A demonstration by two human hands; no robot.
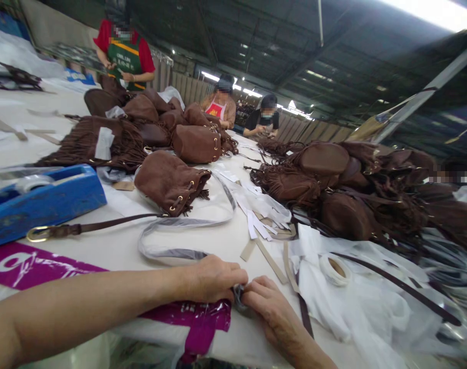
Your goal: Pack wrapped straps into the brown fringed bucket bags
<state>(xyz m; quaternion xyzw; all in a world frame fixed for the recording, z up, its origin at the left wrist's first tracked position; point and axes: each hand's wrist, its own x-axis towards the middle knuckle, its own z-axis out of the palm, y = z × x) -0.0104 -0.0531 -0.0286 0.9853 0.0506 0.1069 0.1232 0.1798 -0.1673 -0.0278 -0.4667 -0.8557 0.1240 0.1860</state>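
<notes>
While our left hand [214, 279] and right hand [274, 311] pinch a small grey bundle [239, 296] between them, just right of the purple plastic [175, 312] at the near side of the surface [197, 237], we should press lightly and evenly, leaving slack in the film-covered strap [175, 253] that loops beside the brown suede drawstring bag [162, 179], farther left. Our fingers hide most of the bundle, so we cannot tell whether it is the strap's end; the strap is lost from sight behind the left hand.
</notes>
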